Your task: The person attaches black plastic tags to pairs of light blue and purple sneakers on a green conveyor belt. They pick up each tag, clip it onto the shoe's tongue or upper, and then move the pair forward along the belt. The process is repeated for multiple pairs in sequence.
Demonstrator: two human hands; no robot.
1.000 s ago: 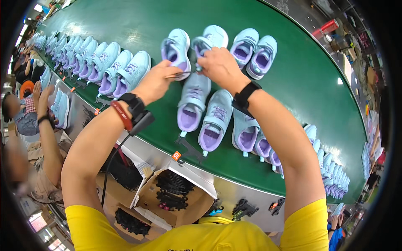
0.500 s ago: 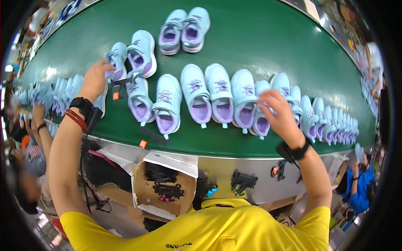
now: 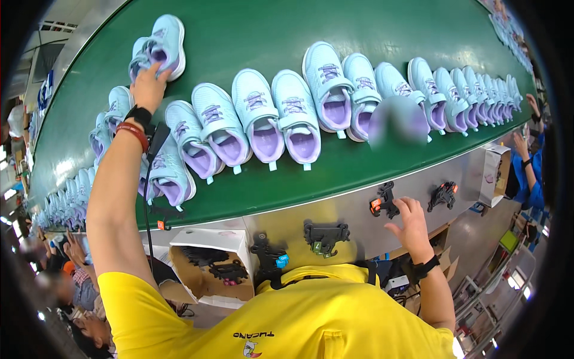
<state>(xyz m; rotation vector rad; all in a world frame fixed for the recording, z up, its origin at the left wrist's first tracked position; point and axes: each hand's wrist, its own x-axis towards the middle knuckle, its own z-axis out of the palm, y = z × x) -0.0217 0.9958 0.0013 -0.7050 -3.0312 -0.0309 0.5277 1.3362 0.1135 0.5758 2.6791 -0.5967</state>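
Observation:
My left hand (image 3: 148,91) reaches to the far left of the green table, its fingers closed on the heel of a light-blue sneaker (image 3: 170,40) with a purple lining. Another matching sneaker (image 3: 140,55) stands against that one's left side. Low on the right, my right hand (image 3: 412,226) is empty, thumb and fingers apart. It is beside a cluster of black plastic shoe hangers (image 3: 385,202) with an orange tag, on the metal side panel. More light-blue sneakers (image 3: 256,110) form a row along the near side of the table.
The green table (image 3: 239,36) curves across the view. On its metal side panel (image 3: 353,203) hang more black hangers (image 3: 326,236). An open cardboard box (image 3: 179,263) of hangers stands below at the left. Other people's hands (image 3: 521,146) work at the right and left edges.
My left hand has moved farther out and now grips a sneaker. My right hand has come down from the sneaker row to the hangers on the panel. The whole view has turned.

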